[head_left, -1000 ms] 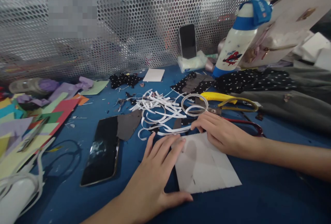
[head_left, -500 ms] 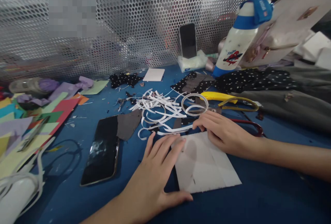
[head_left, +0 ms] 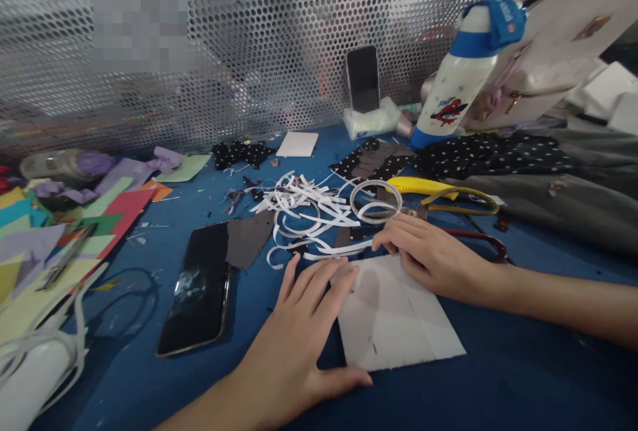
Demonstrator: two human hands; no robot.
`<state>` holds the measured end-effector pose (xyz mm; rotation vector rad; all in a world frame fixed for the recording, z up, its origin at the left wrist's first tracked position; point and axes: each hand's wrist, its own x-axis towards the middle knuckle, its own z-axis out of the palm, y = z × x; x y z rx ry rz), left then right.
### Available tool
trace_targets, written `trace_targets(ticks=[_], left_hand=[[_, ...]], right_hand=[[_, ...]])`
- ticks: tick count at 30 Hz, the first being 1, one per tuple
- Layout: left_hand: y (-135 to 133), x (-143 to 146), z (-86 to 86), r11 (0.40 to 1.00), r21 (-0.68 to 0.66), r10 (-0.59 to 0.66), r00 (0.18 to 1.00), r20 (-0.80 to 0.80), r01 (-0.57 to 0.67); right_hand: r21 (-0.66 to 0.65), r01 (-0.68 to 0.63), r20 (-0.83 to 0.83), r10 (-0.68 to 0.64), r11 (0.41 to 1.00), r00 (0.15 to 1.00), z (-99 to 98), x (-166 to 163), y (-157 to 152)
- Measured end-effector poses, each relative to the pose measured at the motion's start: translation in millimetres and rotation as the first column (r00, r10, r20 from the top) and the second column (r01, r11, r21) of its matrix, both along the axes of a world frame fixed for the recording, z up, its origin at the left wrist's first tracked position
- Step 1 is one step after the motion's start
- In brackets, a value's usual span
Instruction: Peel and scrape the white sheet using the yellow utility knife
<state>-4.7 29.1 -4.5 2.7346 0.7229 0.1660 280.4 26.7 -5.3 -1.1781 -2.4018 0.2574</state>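
A pale square sheet of card or paper lies flat on the blue table. My left hand is spread over its left edge, fingers apart, the thumb near the lower edge. My right hand is at the sheet's top edge with its fingers curled together. A narrow white strip runs up to those fingertips and appears pinched there; the grip itself is partly hidden. Just beyond the hands is a tangled heap of white strips, with a white ring-shaped roll beside it.
A black phone lies left of my left hand. Past my right hand are a yellow-handled tool and a dark red curved handle. Coloured papers spread at left. A bottle and propped phone stand by the perforated metal panel.
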Motion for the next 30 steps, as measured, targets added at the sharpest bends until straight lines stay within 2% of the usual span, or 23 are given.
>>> trace_targets(ticks=[7,16,30], left_hand=[[-0.2,1.1,0.1,1.0,0.004,0.007,1.0,0.003,-0.007],[0.7,0.9,0.6,1.0,-0.003,0.002,1.0,0.005,-0.002],[-0.5,0.4,1.2,1.0,-0.015,0.008,1.0,0.03,-0.008]], right_hand=[[0.023,-0.006,-0.002,0.006,1.0,1.0,-0.8,0.7,-0.4],[0.125,-0.025,0.028,0.021,0.992,0.999,1.6,-2.3,-1.9],[0.133,0.003,0.087,-0.014,0.991,0.996,3.0,-3.2,-1.6]])
